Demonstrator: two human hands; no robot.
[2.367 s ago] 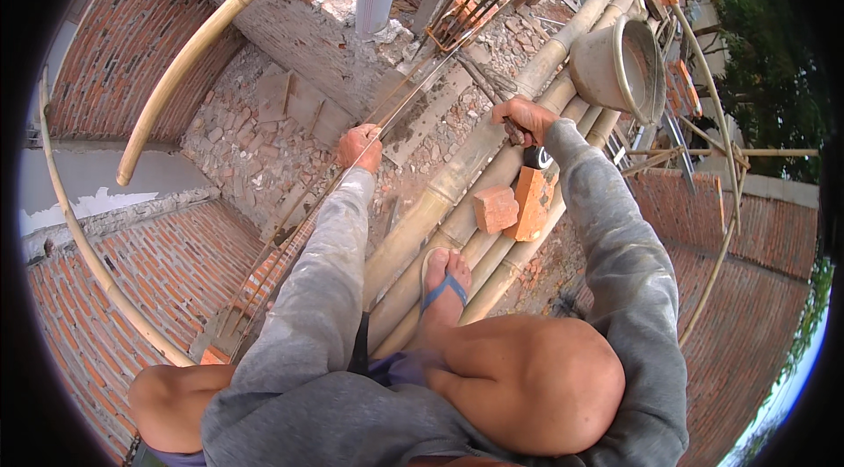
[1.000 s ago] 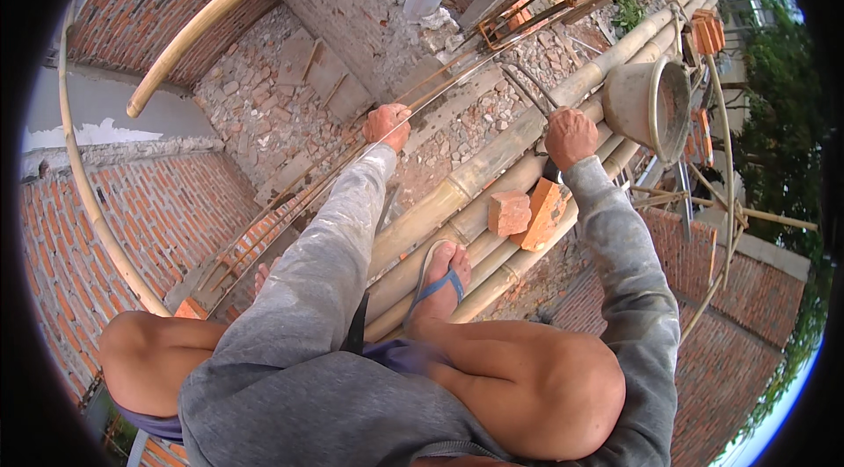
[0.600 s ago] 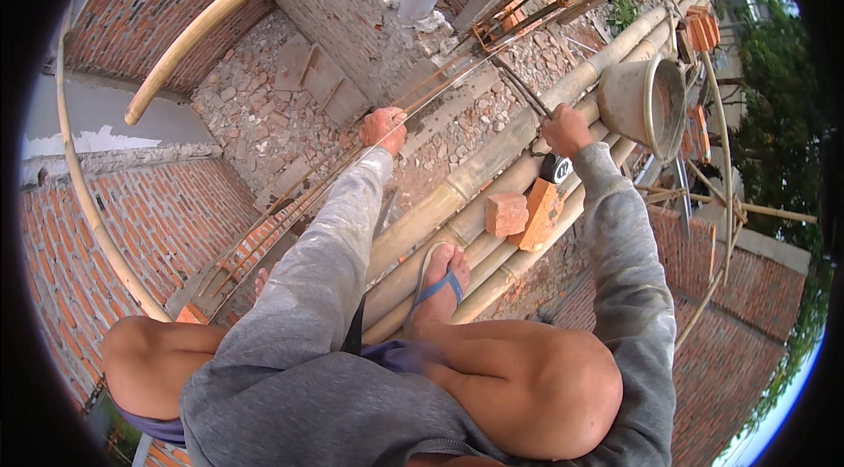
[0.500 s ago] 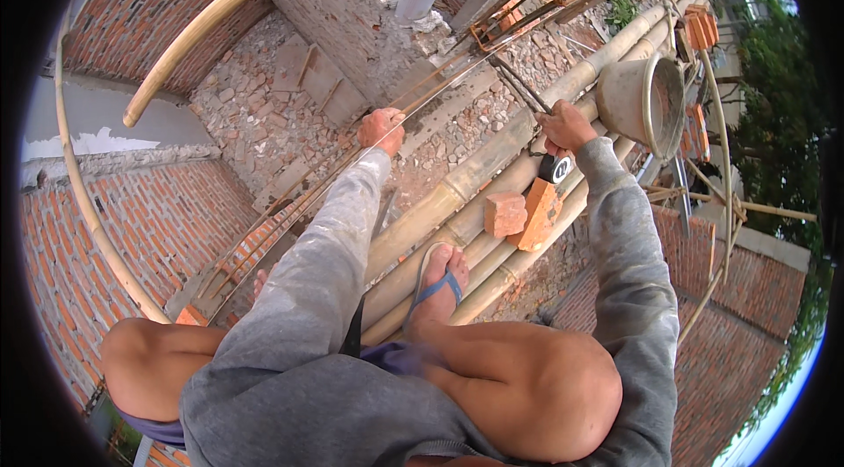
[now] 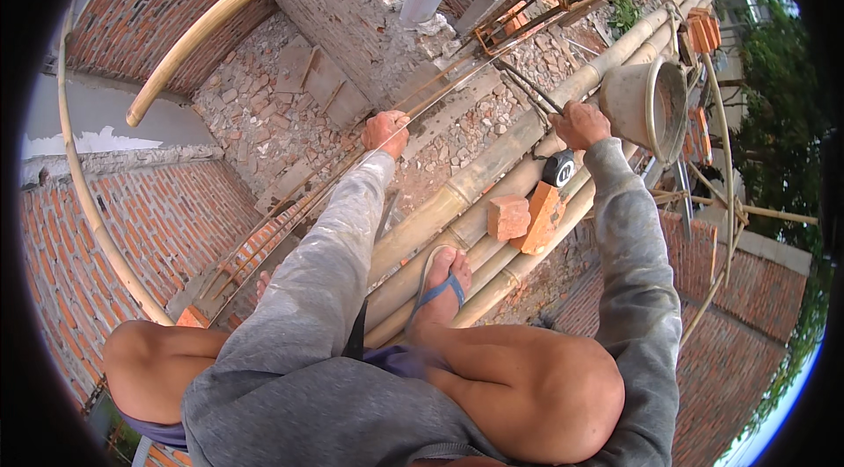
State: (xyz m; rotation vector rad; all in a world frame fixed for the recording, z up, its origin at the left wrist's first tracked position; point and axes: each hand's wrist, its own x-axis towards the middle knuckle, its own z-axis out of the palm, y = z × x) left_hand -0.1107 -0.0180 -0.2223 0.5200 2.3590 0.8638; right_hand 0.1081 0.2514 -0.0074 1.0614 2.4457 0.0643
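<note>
My left fingers close on thin rods; my right fingers grip dark bars (a tape measure sits just beside, over bamboo poles).

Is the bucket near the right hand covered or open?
Open: nothing lies across the mouth of the bucket, so its inside shows. How full it is, I cannot tell.
</note>
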